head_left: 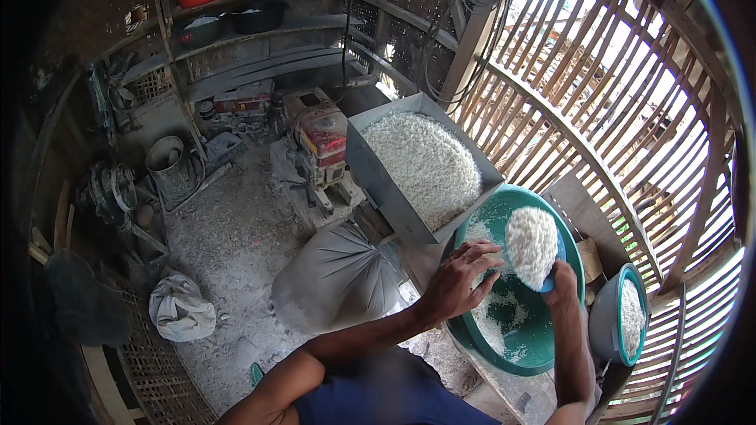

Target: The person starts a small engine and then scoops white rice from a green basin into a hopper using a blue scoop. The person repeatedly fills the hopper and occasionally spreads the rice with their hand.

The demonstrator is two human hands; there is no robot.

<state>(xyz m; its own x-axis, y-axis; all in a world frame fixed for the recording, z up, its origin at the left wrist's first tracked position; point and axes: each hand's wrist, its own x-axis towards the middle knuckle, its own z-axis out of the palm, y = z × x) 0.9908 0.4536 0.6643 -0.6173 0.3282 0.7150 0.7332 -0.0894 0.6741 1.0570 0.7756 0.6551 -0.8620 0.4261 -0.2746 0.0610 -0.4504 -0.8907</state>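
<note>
My right hand (560,283) grips a small blue bowl (561,250) by its near edge. White grain (531,242), which looks like rice, is heaped in it. The bowl is over a large green basin (538,340), where a thin layer of similar grain (490,324) lies on the bottom and left side. Over the basin's left side, my left hand (466,279) is open with its fingers spread, holding nothing; I cannot tell whether it touches the rim. Just beyond, a square metal hopper (387,203) holds a big heap of white grain (423,165).
A grey tub (606,323) of white grain stands right of the basin, by the slatted wall (583,55). Left of the hopper are a red engine (319,130) and a tied grey sack (331,279). A crumpled white sack (181,308) and a metal bucket (169,161) sit farther left.
</note>
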